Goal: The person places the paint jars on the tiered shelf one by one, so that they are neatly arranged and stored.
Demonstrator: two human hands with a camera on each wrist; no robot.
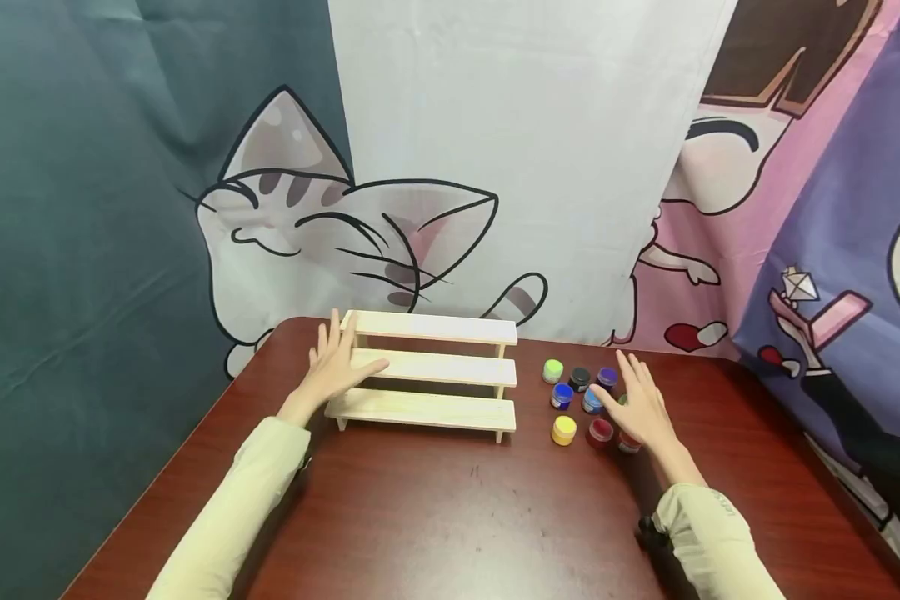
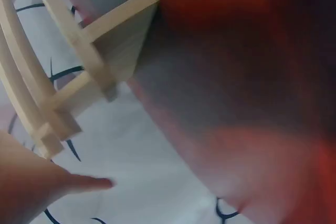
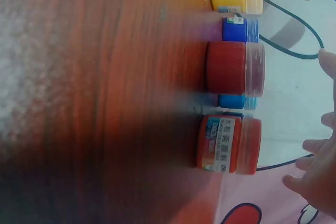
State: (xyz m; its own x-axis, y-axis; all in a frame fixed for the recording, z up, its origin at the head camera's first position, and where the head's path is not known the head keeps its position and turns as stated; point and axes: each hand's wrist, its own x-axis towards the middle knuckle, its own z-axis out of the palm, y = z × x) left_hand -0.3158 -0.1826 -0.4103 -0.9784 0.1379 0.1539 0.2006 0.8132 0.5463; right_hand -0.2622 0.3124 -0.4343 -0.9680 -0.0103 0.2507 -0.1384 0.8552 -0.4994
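Small jars [image 1: 592,402] stand on the counter [image 1: 420,508], just right of a wooden rack [image 1: 427,408]; in the far row are a lime green jar [image 1: 552,372], a black jar [image 1: 580,380] and a purple jar [image 1: 607,379]; in the middle are a dark blue jar [image 1: 562,397], a light blue one, and a green jar [image 1: 623,400] mostly hidden by the right hand [image 1: 640,406]; in the near row are a yellow jar [image 1: 564,431], a dark red jar [image 1: 600,432] and a red jar [image 1: 630,443]; the near ones stand upright and have see-through lids.

The right hand is over the right side of the bunch, fingers spread wide, with nothing in it; the rack has three steps, going up from near to far; the left hand [image 1: 333,368] is at its left end, wide too and holding nothing; I can't tell if it touches the wood.

To pick up a jar well, I think the right hand should come down from above and pinch the sides, because a smooth lid might slip; the red jar at the near right looks easy, but a middle one could bump its friends; the left hand should be gentle, as a hard push might slide the rack.

Behind the counter hangs a cloth [image 1: 540,125] with a smiling cat picture [image 1: 270,225]; the person's sleeves [image 1: 236,492] are pale.
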